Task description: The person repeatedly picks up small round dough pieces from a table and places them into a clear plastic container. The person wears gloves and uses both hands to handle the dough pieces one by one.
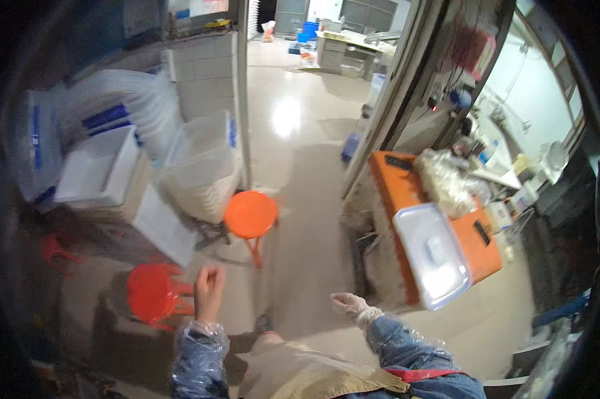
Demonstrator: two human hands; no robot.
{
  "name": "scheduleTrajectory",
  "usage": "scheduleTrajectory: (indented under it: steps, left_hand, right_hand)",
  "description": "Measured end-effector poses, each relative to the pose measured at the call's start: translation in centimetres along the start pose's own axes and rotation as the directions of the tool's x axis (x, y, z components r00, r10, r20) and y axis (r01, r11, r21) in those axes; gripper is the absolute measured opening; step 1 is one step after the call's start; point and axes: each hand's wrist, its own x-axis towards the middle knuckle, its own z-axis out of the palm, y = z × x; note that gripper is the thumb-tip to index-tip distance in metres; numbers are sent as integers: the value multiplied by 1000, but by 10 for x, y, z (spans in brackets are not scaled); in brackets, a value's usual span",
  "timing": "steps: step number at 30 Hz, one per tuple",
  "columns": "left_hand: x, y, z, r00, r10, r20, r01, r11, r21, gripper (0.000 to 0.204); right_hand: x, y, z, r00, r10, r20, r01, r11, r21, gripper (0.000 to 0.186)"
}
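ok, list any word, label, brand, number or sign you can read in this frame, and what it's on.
None readable.
Lidded box: no legible marking; glare on the lid.
Black handheld device on the orange table: any print too small.
Pinkish-red item at upper right: too blurred.
Blue patches on the stacked tubs: can't tell if they carry text.
Distant bag: too small.
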Motion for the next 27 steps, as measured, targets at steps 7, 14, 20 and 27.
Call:
scheduleTrajectory:
  steps: [7, 14, 20, 27]
  left_hand:
    - [107, 258, 192, 24, 905, 425, -519, 375, -768, 33]
    - [265, 262, 301, -100, 873, 477, -341, 420, -841, 31]
    - [425, 306, 389, -63, 838, 542, -448, 462, -766, 29]
    - [626, 304, 444, 53, 868, 494, -536, 442, -719, 27]
  right_hand:
    - [8, 15, -77, 881, 408, -238, -302, 874, 381, 31]
    - [156, 1, -137, 774, 605, -185, -431, 718, 546, 26]
    - [370, -117, -284, 959, 43, -280, -37, 999, 27, 40]
    - [610, -275, -389, 904, -384, -187, 400, 915, 57, 25]
